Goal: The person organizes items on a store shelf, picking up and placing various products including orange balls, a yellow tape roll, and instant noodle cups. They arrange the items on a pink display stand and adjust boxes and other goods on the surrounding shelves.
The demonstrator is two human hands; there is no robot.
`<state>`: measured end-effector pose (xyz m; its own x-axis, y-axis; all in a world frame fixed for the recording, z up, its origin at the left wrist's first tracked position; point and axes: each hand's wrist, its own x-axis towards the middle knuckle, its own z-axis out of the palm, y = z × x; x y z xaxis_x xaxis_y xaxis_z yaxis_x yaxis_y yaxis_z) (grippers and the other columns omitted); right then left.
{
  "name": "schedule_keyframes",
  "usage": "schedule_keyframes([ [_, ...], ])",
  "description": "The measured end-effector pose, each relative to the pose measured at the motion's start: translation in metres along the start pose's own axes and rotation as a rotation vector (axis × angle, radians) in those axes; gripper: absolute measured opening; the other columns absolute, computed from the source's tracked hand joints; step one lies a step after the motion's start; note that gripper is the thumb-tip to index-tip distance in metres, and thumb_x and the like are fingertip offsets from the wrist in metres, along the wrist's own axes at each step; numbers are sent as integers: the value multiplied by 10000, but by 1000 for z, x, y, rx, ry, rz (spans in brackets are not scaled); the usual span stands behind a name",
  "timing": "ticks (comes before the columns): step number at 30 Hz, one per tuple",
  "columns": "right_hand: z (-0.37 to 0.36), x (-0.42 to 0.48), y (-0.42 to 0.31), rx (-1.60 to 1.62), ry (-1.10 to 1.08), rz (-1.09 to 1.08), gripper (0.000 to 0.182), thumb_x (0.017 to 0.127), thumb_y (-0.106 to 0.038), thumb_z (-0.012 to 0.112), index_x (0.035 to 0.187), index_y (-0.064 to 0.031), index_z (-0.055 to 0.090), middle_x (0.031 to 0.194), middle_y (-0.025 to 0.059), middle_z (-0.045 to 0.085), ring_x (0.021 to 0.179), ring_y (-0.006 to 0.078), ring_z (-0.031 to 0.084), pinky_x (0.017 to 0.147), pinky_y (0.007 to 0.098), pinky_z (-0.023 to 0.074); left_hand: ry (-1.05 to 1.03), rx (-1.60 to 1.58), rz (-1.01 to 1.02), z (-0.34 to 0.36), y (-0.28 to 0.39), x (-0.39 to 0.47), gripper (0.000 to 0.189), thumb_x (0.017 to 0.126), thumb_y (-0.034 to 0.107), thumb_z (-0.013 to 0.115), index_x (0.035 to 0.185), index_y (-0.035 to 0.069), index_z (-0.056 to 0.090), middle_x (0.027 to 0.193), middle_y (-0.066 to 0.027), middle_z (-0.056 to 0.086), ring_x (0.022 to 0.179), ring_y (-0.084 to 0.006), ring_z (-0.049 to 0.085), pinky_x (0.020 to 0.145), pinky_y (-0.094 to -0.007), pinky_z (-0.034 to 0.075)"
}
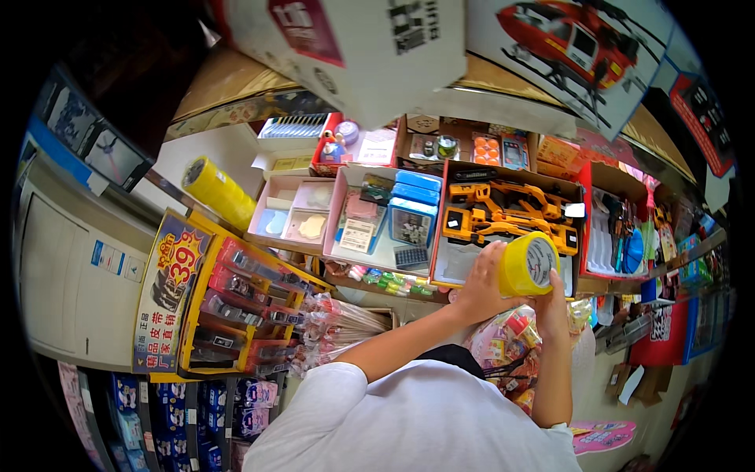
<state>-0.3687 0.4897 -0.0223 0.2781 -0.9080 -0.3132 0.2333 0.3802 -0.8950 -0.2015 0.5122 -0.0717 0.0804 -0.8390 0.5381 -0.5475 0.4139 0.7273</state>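
A thick roll of yellow packing tape [508, 268] is held up between both my hands, its printed cardboard core turned to the upper right. My left hand [479, 289] wraps the roll's left side. At its lower right, my right hand [550, 307] grips it with the fingers near the rim of the core. Behind the roll is an open cardboard box [437, 259] with yellow toy excavators [510, 206] in it. The roll hides part of that box's front.
A stack of yellow tape rolls [218, 192] leans at the left of the shelf. Pink boxes [330, 251] hold small stationery goods. A belt display rack [191, 348] stands left, beside wrapped sticks [348, 327]. Large toy boxes [383, 71] overhang the shelf.
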Motion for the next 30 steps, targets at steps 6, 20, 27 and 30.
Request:
schedule_keyframes([
  [6, 28, -2, -18, -1, -174, 60, 581, 996, -487, 351, 1347, -40, 469, 1240, 132, 613, 1115, 223, 610, 940, 390, 496, -48, 61, 56, -62, 18, 20, 1052, 608, 413, 875, 1394, -14, 322, 1331, -250, 451, 1234, -405, 462, 1052, -450, 376],
  [20, 46, 4, -12, -662, -95, -562, 452, 966, -372, 497, 1263, -38, 565, 1431, 184, 445, 1374, 329, 361, 1139, 405, 229, -384, -335, -551, -102, 21, 12, 904, 679, 448, 817, 1357, 22, 400, 1239, -147, 570, 1134, -276, 575, 926, -381, 483],
  [27, 49, -1, -39, -721, -179, -328, 329, 953, -286, 563, 1101, -5, 648, 965, 114, 684, 882, 169, 639, 782, 301, 505, -563, -1111, -956, -93, -3, -8, 938, 692, 519, 807, 1368, 24, 386, 1247, -101, 558, 1163, -212, 546, 979, -345, 443],
  [30, 44, -2, -38, -635, -169, -427, 320, 960, -279, 569, 1091, 1, 652, 933, 92, 680, 828, 135, 632, 734, 283, 510, -561, -1103, -877, -84, -13, -15, 1033, 631, 563, 835, 1371, 12, 370, 1250, -100, 553, 1176, -218, 535, 985, -349, 438],
])
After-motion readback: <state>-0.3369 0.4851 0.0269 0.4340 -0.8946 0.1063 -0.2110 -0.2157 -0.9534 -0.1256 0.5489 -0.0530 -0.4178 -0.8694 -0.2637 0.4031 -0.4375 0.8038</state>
